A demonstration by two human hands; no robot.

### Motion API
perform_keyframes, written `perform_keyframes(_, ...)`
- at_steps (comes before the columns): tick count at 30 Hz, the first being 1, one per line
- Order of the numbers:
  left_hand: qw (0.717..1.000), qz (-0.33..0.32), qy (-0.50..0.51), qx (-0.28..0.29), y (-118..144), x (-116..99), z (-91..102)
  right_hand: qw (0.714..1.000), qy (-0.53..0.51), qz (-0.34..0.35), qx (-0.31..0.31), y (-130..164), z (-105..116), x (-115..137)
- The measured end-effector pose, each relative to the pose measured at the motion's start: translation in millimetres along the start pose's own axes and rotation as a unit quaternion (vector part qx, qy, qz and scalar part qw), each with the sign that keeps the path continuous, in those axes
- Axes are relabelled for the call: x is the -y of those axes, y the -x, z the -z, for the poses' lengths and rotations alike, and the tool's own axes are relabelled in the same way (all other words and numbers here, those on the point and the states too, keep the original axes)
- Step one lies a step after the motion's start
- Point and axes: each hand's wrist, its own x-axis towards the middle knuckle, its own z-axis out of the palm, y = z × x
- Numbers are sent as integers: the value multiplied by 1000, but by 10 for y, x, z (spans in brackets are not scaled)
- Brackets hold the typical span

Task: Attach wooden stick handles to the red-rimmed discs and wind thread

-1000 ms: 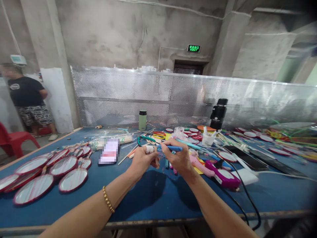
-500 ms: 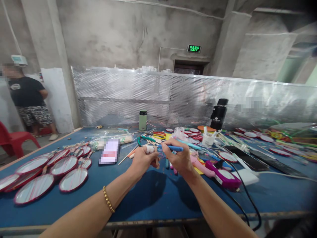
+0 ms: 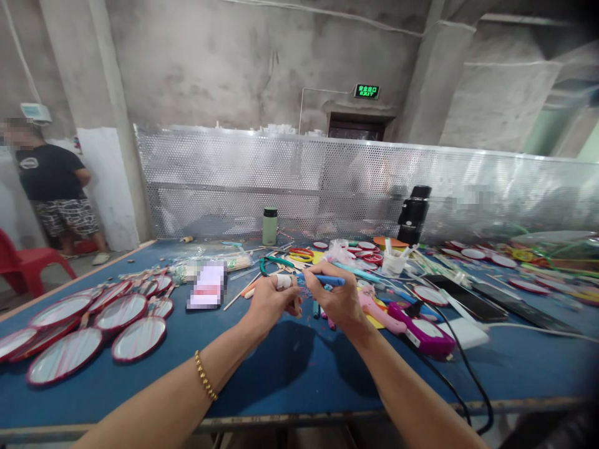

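Note:
My left hand (image 3: pixel 269 302) is raised over the blue table (image 3: pixel 281 368) and pinches a thin wooden stick (image 3: pixel 296 298) that hangs down from its fingers; its forefinger has a white wrap. My right hand (image 3: pixel 337 298) is shut on a blue pen-like tool (image 3: pixel 327 280) held level, its tip pointing left at the top of the stick. The two hands almost touch. A gold bracelet (image 3: pixel 204 376) circles my left wrist.
Several round red-rimmed fans (image 3: pixel 93 324) lie at the left. A phone (image 3: pixel 208 285), a green bottle (image 3: pixel 269 226), a black bottle (image 3: pixel 413 214), a white cup (image 3: pixel 392 262) and a purple glue gun (image 3: pixel 421 330) with a black cord stand around. A person (image 3: pixel 51 187) stands far left by a red chair (image 3: pixel 23 265).
Almost nothing differs; my right hand with the blue tool shifted very slightly, and both hands stay together over the table.

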Motion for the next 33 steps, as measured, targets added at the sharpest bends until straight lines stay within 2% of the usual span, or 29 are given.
perform_keyframes(17,1000,4,-4,0,-10,11,-2,1000,-8,-2,10,12,7,-5)
perform_keyframes(23,1000,6,-1,-3,-13,24,0,1000,-12,6,-8,-2,1,20)
perform_keyframes(33,1000,-3,-4,3,-18,22,7,1000,-7,4,10,18,1,-13)
